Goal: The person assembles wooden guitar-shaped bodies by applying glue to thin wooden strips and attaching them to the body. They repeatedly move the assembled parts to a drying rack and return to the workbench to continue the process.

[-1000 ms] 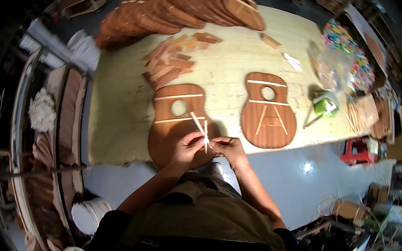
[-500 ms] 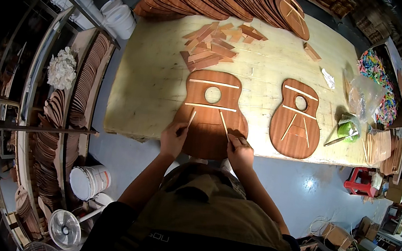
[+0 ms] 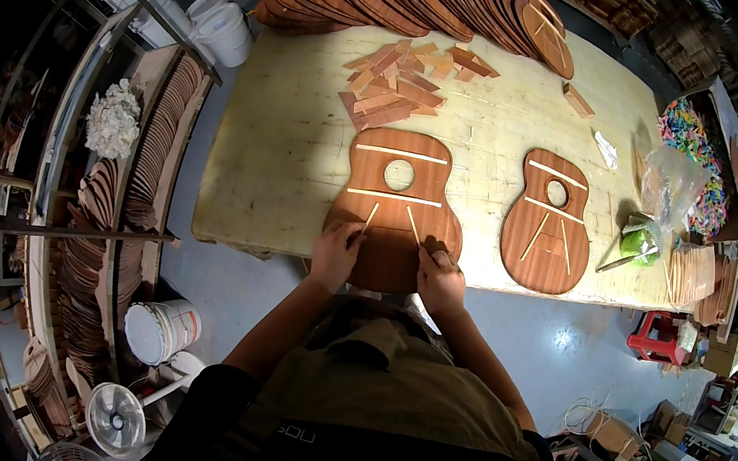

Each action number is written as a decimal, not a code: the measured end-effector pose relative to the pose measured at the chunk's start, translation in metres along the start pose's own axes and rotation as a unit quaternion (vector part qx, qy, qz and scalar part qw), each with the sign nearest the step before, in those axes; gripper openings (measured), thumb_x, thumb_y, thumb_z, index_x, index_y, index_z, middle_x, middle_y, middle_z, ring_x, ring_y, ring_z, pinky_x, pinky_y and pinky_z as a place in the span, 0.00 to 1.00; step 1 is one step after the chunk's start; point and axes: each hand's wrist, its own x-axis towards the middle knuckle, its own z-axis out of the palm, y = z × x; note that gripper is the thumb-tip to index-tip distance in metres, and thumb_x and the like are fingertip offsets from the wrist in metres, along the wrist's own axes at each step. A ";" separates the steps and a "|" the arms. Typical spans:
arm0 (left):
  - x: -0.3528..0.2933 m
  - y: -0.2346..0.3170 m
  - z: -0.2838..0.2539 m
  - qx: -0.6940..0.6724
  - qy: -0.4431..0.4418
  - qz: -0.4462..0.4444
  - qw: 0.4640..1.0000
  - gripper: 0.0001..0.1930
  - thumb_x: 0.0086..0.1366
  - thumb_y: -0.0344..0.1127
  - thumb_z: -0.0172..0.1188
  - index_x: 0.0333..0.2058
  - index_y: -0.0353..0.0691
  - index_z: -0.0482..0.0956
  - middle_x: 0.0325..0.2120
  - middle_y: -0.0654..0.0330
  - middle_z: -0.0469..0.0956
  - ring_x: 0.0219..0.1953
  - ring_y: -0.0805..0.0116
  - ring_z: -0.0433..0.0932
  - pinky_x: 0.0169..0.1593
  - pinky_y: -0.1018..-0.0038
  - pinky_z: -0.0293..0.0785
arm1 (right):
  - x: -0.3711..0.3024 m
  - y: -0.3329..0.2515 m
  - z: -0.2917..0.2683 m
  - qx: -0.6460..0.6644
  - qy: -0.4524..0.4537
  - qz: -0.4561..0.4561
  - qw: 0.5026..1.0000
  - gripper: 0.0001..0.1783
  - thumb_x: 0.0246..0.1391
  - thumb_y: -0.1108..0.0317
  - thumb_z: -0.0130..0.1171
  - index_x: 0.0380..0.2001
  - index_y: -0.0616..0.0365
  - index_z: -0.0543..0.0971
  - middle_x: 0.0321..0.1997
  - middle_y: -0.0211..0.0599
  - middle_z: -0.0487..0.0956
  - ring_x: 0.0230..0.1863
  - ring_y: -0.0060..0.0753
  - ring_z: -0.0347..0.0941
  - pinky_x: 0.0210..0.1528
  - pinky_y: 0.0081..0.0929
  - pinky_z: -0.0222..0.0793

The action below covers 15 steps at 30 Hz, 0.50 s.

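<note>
Workbench (image 3: 267,175) pale, scuffed, guitar plate (image 3: 389,258) at near edge, your left hand (image 3: 336,256) pinching left strip (image 3: 371,216), right hand (image 3: 441,281) pinching right strip (image 3: 413,223), both on it, rack (image 3: 152,82) left, grey floor (image 3: 548,326), red stool (image 3: 651,339) right

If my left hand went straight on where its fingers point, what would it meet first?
Your left hand would probably first meet the left slanting thin pale wooden strip on the brown guitar-shaped wooden board; depth is unclear.

Over there, one guitar panel (image 3: 390,260) lies at the front of the table (image 3: 270,148), between the left hand (image 3: 335,254) and the right hand (image 3: 442,283); a second panel (image 3: 541,268) lies to its right. Behind sits a wood-piece pile (image 3: 395,87), then a row of panels (image 3: 393,3). A rack (image 3: 152,82) stands left.
</note>
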 end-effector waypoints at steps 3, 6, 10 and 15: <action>-0.001 -0.004 0.002 0.002 0.011 0.014 1.000 0.08 0.55 0.30 0.64 0.35 0.42 0.79 0.29 0.55 0.76 0.30 0.53 0.77 0.33 0.63 0.73 | 0.001 0.000 0.000 0.018 0.001 -0.010 1.000 0.13 0.45 0.72 0.59 0.38 0.54 0.81 0.30 0.37 0.75 0.36 0.40 0.75 0.36 0.35 0.74; -0.001 -0.004 0.003 -0.001 0.013 0.017 1.000 0.08 0.55 0.30 0.64 0.35 0.42 0.79 0.28 0.56 0.76 0.31 0.53 0.76 0.33 0.63 0.73 | 0.001 -0.002 0.001 0.019 0.001 -0.004 1.000 0.14 0.44 0.72 0.59 0.38 0.54 0.81 0.32 0.36 0.75 0.39 0.39 0.75 0.37 0.34 0.75; 0.000 -0.003 0.004 -0.006 0.022 0.039 0.999 0.07 0.55 0.30 0.64 0.35 0.42 0.80 0.28 0.56 0.75 0.30 0.54 0.76 0.33 0.64 0.73 | 0.002 -0.005 -0.001 0.010 0.000 0.001 1.000 0.14 0.44 0.70 0.59 0.38 0.52 0.80 0.33 0.34 0.75 0.41 0.38 0.75 0.37 0.33 0.76; 0.000 0.004 -0.001 0.009 -0.002 0.027 1.000 0.11 0.55 0.26 0.62 0.38 0.40 0.80 0.27 0.56 0.74 0.29 0.54 0.75 0.34 0.66 0.73 | 0.008 -0.007 0.000 0.013 0.029 -0.015 0.999 0.07 0.46 0.70 0.59 0.32 0.54 0.80 0.31 0.36 0.75 0.38 0.39 0.75 0.35 0.34 0.75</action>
